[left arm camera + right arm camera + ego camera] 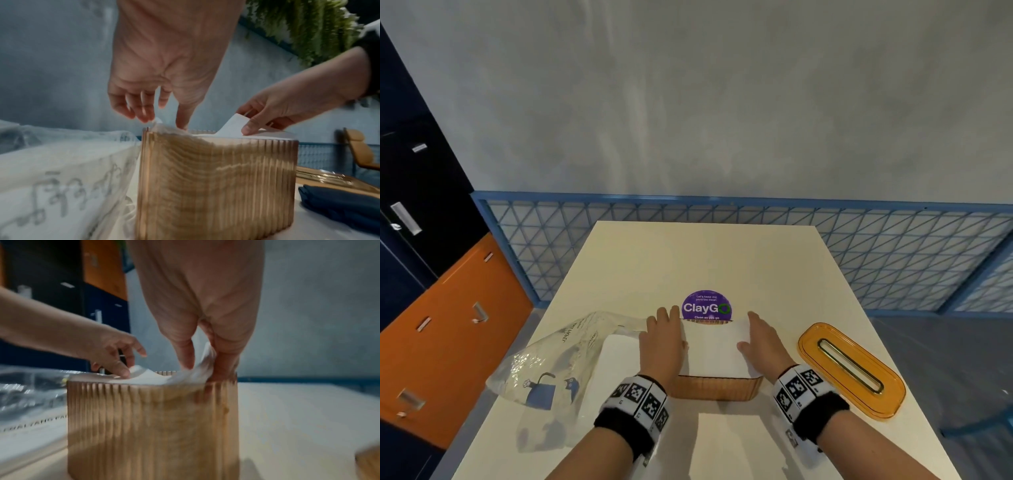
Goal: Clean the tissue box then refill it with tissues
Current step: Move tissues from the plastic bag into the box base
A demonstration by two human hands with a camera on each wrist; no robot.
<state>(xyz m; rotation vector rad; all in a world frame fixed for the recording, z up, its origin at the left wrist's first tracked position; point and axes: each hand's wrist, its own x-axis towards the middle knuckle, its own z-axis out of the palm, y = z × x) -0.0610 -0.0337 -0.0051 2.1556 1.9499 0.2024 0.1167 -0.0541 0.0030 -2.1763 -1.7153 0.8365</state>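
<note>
An amber ribbed tissue box (717, 389) stands open near the table's front edge, with a white stack of tissues (717, 349) sitting in its top. My left hand (671, 329) is over the stack's left end. In the left wrist view its thumb and fingers (141, 116) pinch that end at the box (216, 186) rim. My right hand (751, 330) holds the right end. The right wrist view shows tissue (148, 378) bunched between the thumb and fingers of that hand (203, 368), inside the box (152, 426) wall. The amber slotted lid (851, 368) lies to the right.
A crumpled clear plastic tissue wrapper (558, 370) lies left of the box. A purple round sticker (706, 306) is on the cream table (722, 260) just behind it. A dark blue cloth (339, 204) lies near the lid. Blue mesh railing (893, 246) runs behind the table.
</note>
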